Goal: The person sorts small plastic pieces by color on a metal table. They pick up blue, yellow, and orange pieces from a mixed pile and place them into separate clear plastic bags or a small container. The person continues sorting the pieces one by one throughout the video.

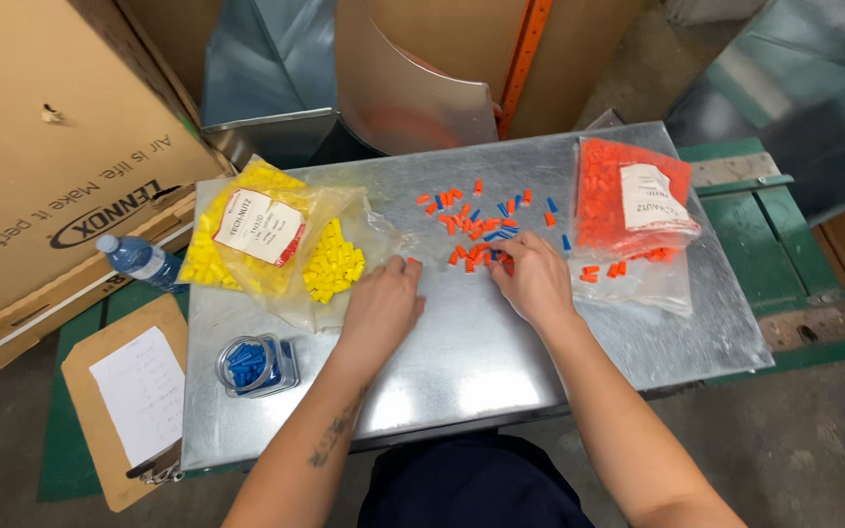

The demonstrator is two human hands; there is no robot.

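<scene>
From up here I can't see my fingertips well: those of my right hand (536, 279) are buried in the scatter of orange and blue caps (481, 230) at the upper middle of the frame, so I cannot tell whether they pinch one. My left hand (381, 305) lies palm down on the metal table (462, 362), fingers loosely curled, with one orange cap (413, 261) showing at its fingertips; whether it grips that cap or only touches it is hard to make out. My forearms run off the bottom edge.

The loose caps lie in the upper centre of the table, just above both hands. To the right, a clear bag of orange caps (628, 210) spills a few at its mouth. To the left, a bag of yellow caps (276, 240) lies open. In the lower left of the table stands a small jar of blue caps (256, 364). Off the table's left edge, a water bottle (139, 259) and a clipboard (129, 401) are partly cut off by it.
</scene>
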